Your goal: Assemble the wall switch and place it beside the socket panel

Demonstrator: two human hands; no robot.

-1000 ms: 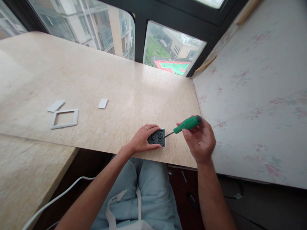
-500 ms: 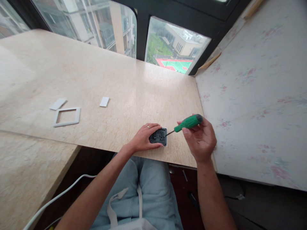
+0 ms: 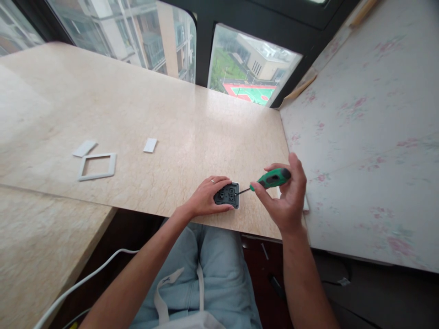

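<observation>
A small dark rectangular module (image 3: 227, 194) with a pale edge lies on the stone-patterned counter (image 3: 192, 151), near its front edge. My left hand (image 3: 206, 197) holds it from the left, fingers along the far side and thumb along the near side. My right hand (image 3: 286, 196) grips a green and black screwdriver (image 3: 272, 178) by its handle. The screwdriver slants down to the left, and its tip meets the module's face near the right end. Whether the tip sits in a screw is too small to tell.
A white rectangular frame (image 3: 97, 166) lies at the left, with a white plate (image 3: 84, 148) beside it. Another small white plate (image 3: 150, 145) is nearer the middle. A white piece (image 3: 306, 204) shows partly behind my right hand, by the papered wall (image 3: 360, 183).
My right hand has shifted its fingers on the screwdriver handle, which has turned and tilted a little lower. A white piece behind that hand now shows. My left hand and the module stay put.
</observation>
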